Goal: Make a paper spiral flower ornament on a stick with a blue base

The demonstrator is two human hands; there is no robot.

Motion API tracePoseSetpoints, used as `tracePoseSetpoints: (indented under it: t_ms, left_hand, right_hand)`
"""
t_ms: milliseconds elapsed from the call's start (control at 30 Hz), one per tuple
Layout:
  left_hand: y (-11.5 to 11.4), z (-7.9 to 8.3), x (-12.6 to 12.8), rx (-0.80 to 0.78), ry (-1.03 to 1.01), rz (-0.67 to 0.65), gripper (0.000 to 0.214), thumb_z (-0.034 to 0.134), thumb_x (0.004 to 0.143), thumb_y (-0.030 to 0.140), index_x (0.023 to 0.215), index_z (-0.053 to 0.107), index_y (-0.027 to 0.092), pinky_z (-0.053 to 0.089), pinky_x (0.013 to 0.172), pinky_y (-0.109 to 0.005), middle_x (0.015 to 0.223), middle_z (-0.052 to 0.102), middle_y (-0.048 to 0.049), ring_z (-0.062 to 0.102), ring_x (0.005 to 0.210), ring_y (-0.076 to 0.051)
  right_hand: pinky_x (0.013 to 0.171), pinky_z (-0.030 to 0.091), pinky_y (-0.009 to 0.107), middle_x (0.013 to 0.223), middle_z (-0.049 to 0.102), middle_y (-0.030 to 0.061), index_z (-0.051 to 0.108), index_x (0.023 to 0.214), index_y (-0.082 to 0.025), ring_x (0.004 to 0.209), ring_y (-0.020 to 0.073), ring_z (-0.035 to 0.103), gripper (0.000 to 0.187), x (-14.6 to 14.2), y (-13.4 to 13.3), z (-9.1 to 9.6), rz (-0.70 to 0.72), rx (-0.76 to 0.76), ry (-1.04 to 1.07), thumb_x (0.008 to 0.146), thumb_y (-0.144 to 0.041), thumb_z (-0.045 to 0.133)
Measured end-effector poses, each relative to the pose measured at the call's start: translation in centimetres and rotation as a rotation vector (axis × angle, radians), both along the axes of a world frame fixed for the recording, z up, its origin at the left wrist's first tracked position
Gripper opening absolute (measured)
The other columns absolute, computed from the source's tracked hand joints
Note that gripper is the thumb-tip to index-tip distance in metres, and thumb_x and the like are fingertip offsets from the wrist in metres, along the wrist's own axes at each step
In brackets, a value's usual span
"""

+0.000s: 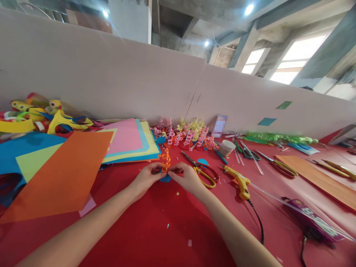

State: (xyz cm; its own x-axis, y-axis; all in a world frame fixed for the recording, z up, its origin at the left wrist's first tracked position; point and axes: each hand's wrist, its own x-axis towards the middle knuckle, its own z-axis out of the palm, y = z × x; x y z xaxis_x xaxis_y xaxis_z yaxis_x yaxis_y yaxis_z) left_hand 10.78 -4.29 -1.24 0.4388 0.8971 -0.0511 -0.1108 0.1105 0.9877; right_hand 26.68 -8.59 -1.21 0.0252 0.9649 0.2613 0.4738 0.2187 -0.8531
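Note:
My left hand (146, 178) and my right hand (186, 177) meet at the middle of the red table (167, 226). Both pinch the base of an orange curled paper spiral (166, 160) that stands upright on a small blue paper disc (166, 179). The fingers of both hands are closed on the spiral's lower end and the disc. Just right of my right hand lie scissors with yellow and red handles (204, 173). A yellow glue gun (239, 181) with a black cord lies further right.
Large coloured paper sheets, orange (61, 174), pink (126, 137) and blue, cover the left. Several finished pink and yellow spirals (186, 135) stand at the back by a white partition wall (111, 81). More scissors (278, 165), a tape roll (226, 147) and an orange strip (319, 180) lie right.

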Motion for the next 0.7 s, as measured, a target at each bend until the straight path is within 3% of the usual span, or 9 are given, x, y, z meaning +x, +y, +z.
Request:
tracePoseSetpoints:
  t_ms: [700]
  left_hand:
    - [-0.25, 0.08, -0.03, -0.038, -0.020, -0.019, 0.026, 0.075, 0.057, 0.022, 0.082, 0.067, 0.017, 0.044, 0.078, -0.030, 0.087, 0.067, -0.0034, 0.060, 0.083, -0.018]
  right_hand:
    - [0.063, 0.048, 0.026, 0.078, 0.068, 0.0051, 0.068, 0.080, -0.017, 0.071, 0.0174, 0.062, 0.017, -0.31, -0.22, -1.00, -0.026, 0.011, 0.087, 0.075, -0.031, 0.059]
